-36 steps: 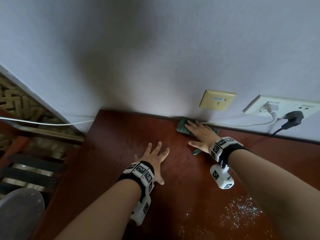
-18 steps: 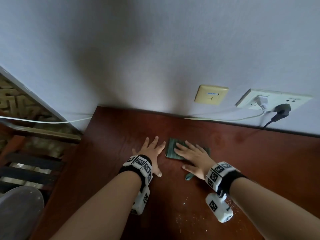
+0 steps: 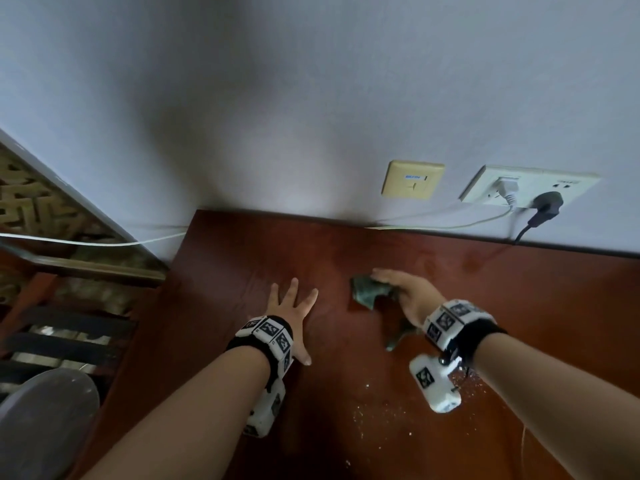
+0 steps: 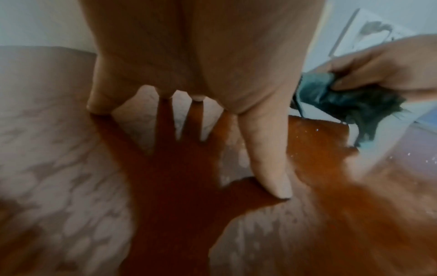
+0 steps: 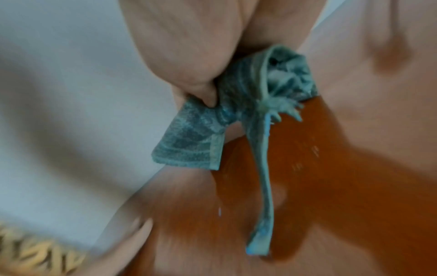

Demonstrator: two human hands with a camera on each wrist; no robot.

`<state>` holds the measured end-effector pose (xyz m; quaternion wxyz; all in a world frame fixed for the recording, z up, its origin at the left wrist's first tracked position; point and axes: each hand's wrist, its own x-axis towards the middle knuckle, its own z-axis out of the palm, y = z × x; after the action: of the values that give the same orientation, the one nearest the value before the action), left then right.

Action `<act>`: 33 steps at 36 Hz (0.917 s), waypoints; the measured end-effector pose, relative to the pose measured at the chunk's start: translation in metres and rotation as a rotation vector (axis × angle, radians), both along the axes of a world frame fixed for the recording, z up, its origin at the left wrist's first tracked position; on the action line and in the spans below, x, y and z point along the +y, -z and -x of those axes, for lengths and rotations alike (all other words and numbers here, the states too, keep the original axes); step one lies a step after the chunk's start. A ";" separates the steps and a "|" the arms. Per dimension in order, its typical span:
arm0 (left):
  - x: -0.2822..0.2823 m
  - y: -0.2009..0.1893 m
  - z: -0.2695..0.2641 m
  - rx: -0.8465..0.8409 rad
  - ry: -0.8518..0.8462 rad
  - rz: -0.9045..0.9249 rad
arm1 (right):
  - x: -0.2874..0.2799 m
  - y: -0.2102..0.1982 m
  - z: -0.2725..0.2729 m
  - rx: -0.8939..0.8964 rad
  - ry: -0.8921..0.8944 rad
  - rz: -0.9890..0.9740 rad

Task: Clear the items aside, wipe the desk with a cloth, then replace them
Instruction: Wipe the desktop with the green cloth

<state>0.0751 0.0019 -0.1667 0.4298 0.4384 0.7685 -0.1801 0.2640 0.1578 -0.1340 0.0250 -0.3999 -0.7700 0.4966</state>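
The desk (image 3: pixel 519 306) is dark red-brown wood against a white wall. My left hand (image 3: pixel 294 306) lies flat on it with fingers spread, holding nothing; the left wrist view shows the palm (image 4: pixel 201 65) pressed down. To its right my right hand (image 3: pixel 405 292) grips a bunched green cloth (image 3: pixel 367 292) just above the surface. A frayed strip of the cloth (image 5: pixel 262 186) dangles toward the wood. In the right wrist view the fingers (image 5: pixel 184 56) curl round the cloth (image 5: pixel 248 104). White specks (image 3: pixel 381 417) are scattered on the desk near me.
A beige wall plate (image 3: pixel 412 180) and a white socket strip (image 3: pixel 526 185) with a black plug (image 3: pixel 547 206) sit just above the desk's back edge. A white cable (image 3: pixel 86 241) runs off left. A grey rounded seat (image 3: pixel 41 417) stands beyond the desk's left edge.
My right hand dragged the cloth from the wall edge toward me, then gathered it up off the desk. The left hand stayed flat in place.
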 end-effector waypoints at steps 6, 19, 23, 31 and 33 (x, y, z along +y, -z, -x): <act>-0.003 -0.006 -0.001 -0.007 0.014 -0.010 | 0.047 0.028 0.010 -0.259 -0.078 -0.243; 0.004 -0.012 -0.005 -0.024 -0.008 0.014 | -0.014 0.060 0.018 -0.505 -0.450 -0.481; 0.003 -0.012 -0.006 -0.024 -0.015 0.008 | -0.034 0.058 0.009 -0.476 -0.498 -0.484; -0.002 -0.010 -0.009 -0.015 -0.011 -0.019 | -0.071 0.056 -0.011 -0.387 -0.572 -0.467; -0.004 -0.010 -0.011 -0.020 -0.005 -0.028 | -0.081 0.056 -0.018 -0.358 -0.594 -0.451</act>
<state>0.0863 -0.0025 -0.1568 0.4317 0.4442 0.7678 -0.1641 0.2824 0.0768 -0.1895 -0.1670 -0.2249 -0.9335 0.2237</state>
